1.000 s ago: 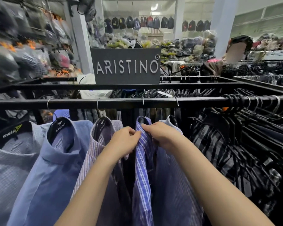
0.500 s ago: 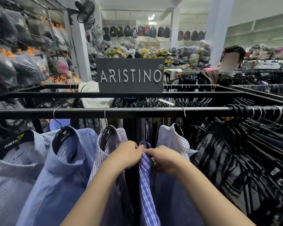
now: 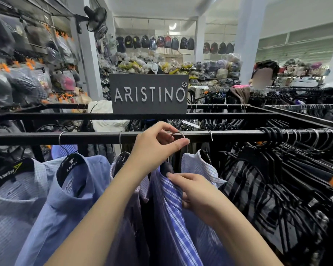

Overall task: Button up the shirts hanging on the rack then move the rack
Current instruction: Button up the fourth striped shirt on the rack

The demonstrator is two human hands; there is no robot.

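Observation:
A blue striped shirt [image 3: 173,206] hangs on a black hanger from the black rack rail [image 3: 85,136]. My left hand [image 3: 156,146] is raised to the rail and pinches the metal hanger hook [image 3: 178,133] of that shirt. My right hand [image 3: 196,194] grips the striped shirt's front edge just below its collar. To the left hang a purple checked shirt [image 3: 131,217], a plain blue shirt [image 3: 65,204] and a pale checked shirt [image 3: 10,212]. A white striped shirt [image 3: 200,167] hangs just right of my hands.
A grey ARISTINO sign [image 3: 149,93] stands on the rack's rear bar. Dark plaid shirts and many black hangers [image 3: 277,169] crowd the rail's right end. More racks, bagged goods and backpacks fill the shop behind. A person [image 3: 263,77] stands at the right rear.
My left hand let go of the shirt's front and rose to the rail, taking the hanger hook. My right hand stayed on the striped shirt. The camera tilted upward.

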